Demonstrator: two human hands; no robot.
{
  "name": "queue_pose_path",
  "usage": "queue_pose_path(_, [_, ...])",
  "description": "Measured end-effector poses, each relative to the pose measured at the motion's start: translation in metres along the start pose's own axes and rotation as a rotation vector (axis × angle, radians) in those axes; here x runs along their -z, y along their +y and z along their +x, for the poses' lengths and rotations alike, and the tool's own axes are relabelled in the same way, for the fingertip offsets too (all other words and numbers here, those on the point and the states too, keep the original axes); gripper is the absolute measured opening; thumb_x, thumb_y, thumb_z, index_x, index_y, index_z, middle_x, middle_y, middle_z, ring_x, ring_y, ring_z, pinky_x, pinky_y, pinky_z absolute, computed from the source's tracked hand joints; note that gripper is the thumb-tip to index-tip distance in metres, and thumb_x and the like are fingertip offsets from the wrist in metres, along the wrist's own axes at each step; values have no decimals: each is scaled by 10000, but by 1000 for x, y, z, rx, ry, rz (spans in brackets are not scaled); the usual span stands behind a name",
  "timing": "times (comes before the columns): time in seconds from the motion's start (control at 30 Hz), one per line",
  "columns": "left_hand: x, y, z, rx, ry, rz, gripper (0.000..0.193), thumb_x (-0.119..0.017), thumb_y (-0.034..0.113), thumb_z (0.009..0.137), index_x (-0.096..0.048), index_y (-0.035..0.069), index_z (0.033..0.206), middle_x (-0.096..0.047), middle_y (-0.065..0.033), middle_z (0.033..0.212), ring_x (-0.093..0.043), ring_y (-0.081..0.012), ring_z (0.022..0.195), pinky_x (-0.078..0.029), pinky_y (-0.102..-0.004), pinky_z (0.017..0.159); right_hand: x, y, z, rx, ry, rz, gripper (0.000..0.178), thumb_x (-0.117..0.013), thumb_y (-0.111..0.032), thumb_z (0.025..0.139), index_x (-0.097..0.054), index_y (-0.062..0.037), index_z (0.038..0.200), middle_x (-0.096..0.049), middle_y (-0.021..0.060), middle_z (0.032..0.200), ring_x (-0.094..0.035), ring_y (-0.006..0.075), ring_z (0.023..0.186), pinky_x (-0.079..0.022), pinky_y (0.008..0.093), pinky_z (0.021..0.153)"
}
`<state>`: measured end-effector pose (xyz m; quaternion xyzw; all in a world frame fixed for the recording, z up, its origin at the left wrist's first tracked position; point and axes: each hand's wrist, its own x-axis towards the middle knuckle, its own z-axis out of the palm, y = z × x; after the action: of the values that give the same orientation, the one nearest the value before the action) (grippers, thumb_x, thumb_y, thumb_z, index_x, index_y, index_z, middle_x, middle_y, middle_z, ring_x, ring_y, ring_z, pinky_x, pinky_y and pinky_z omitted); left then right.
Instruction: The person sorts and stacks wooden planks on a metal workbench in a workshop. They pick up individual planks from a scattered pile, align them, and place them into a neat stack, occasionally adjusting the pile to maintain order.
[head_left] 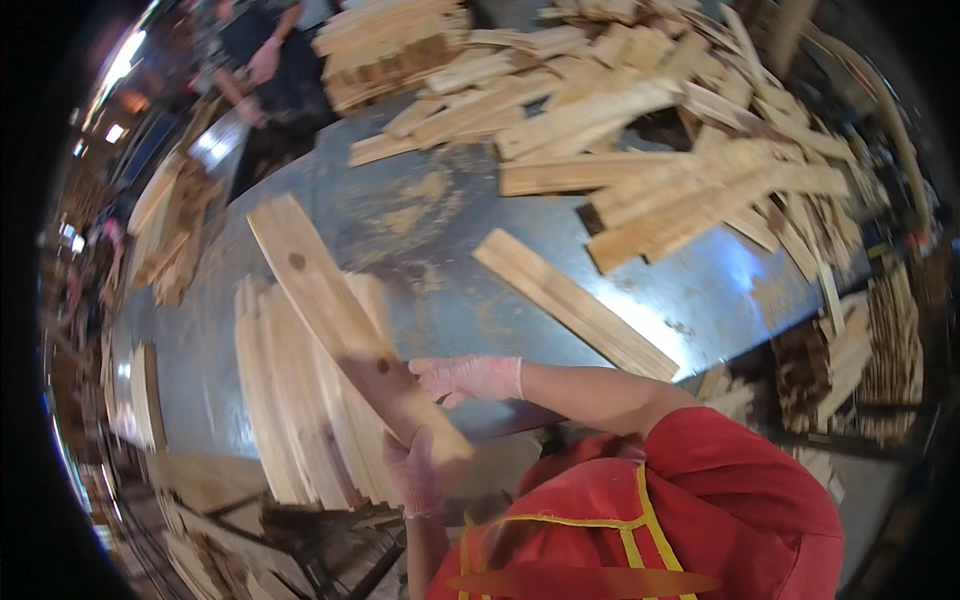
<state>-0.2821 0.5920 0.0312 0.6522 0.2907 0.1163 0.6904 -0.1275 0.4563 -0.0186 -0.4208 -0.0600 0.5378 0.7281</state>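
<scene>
while hands (pixel 412 474) (pixel 472 379) touch long plank (pixel 325 312), dark knots (pixel 297 262) show.

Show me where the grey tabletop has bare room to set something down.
The widest open stretch of tabletop lies between the held board and the lone board, though sawdust litters its far part. A narrower patch borders the board stack on its left. The far right is crowded with heaped boards.

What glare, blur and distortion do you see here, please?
Head view: white glare on the blue-grey tabletop beside the lone plank; head view: motion blur on the left hand and near end of the knotted board; head view: fisheye bowing of the tabletop's outline, black corners.
</scene>
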Motion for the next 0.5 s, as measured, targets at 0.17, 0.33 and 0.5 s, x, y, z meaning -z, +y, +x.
queue_pose_path(0.17, [-105, -12, 22, 1, -685, -26, 498, -741, 171, 936, -616, -19, 1379, -675, -120, 1264, -622, -219, 1179, -513, -367, 1014, 37, -48, -166, 428, 346, -43, 491, -781, -198, 935, -667, -26, 1381, -723, 70, 1261, -667, 149, 1129, -538, 339, 997])
queue_pose_path(0.33, [-229, -123, 67, -228, -379, 933, 861, -806, 326, 917, -413, -64, 1575, -447, -309, 1587, -445, -441, 1465, -366, -487, 1232, 192, 15, -379, 446, 1255, -68, 512, -773, -167, 942, -647, -173, 1438, -776, 54, 1234, -724, 199, 1145, -554, 322, 1008])
queue_pose_path(0.5, [-359, -112, 26, -267, -137, 1237, 872, -704, 481, 938, -419, -20, 1592, -440, -270, 1597, -508, -458, 1387, -417, -508, 1178, 243, 93, -599, 946, 1887, 390, 275, -710, -60, 948, -626, -26, 1207, -715, 72, 998, -688, 190, 862, -588, 348, 755])
